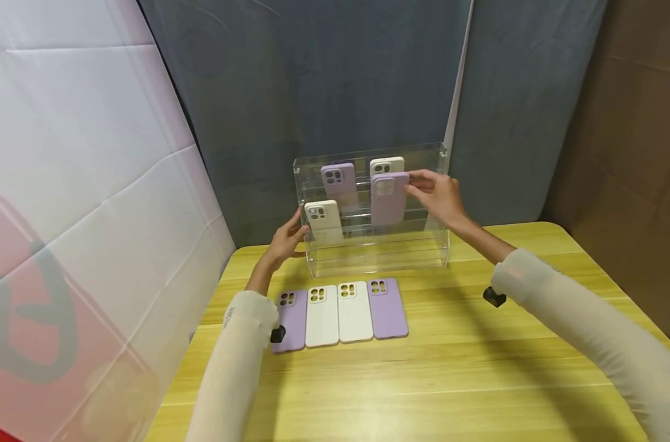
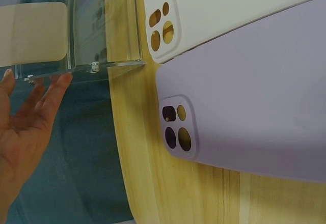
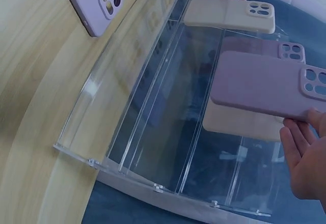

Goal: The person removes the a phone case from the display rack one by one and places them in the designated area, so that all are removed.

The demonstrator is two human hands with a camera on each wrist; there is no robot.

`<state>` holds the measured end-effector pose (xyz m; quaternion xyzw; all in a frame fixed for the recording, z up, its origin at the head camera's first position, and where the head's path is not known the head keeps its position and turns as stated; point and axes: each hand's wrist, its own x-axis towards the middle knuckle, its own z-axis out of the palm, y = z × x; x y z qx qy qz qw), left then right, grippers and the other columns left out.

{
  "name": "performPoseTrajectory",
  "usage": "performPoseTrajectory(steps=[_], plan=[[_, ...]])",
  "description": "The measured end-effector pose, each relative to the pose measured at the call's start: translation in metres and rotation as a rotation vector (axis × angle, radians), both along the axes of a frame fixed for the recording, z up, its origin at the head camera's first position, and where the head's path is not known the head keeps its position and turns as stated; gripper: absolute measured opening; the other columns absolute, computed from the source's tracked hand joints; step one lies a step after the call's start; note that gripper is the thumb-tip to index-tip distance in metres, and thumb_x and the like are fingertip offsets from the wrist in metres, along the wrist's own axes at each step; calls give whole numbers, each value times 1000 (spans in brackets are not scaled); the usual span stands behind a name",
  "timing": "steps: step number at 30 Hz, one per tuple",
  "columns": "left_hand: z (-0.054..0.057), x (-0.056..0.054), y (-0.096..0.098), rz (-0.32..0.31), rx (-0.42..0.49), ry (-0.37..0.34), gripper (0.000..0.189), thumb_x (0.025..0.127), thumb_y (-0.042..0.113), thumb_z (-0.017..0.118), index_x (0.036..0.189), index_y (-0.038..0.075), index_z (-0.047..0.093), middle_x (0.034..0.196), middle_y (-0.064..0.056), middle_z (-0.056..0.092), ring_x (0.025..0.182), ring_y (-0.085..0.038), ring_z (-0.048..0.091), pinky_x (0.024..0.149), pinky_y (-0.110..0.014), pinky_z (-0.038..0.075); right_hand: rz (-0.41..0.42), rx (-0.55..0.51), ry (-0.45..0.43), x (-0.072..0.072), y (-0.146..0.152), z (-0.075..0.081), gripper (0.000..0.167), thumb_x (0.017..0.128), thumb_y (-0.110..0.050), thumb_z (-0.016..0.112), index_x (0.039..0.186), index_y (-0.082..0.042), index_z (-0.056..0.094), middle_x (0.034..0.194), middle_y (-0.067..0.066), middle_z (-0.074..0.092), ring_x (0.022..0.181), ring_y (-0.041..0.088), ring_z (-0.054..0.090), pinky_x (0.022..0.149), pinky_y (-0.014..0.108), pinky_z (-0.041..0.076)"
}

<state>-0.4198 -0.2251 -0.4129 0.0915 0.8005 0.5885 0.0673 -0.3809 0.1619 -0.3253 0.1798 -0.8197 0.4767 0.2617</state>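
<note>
Your right grip [image 1: 436, 195] pinching a purple phone case [image 1: 389, 205] immediately to its left, your left grip [image 1: 284, 242] beside the clear rack [image 1: 377, 259], fingers relaxed, four cases [image 1: 354, 313] on the tabletop [image 1: 478, 380] nearer you than either grip.

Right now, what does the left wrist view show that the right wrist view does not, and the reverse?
Only the left wrist view shows the palm of the left hand and the row's leftmost purple phone case on the table.

Only the right wrist view shows the right hand, the purple case it holds, plus another purple case and a white case partly behind that one.

Both show the clear acrylic rack, its leftmost white phone case, and part of the left hand.
</note>
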Motion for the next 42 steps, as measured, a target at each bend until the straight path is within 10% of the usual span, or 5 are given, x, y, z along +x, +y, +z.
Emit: performPoseTrajectory(steps=[7,26,42], plan=[[-1,-1,-2,12,-4,4,68,111,30,52,165,42,13,168,-23,25,146,-47,38,99,-62,55,45,21,-24,9,7,-4,44,93,-5,79,136,-6,69,107,23,76,90,37,77,66,16,60],[-3,-2,1,16,1,9,69,111,31,52,166,40,12,165,-25,30,146,-47,38,99,-62,55,128,114,-210,21,43,-45,45,96,-6,76,141,-7,66,102,23,77,77,22,78,70,37,66],[-2,-1,2,31,-2,12,67,110,31,53,165,42,16,165,-24,31,145,-46,41,95,-59,58,173,106,-360,27,55,-95,47,96,-2,74,142,1,62,98,25,76,73,18,77,65,30,65]])
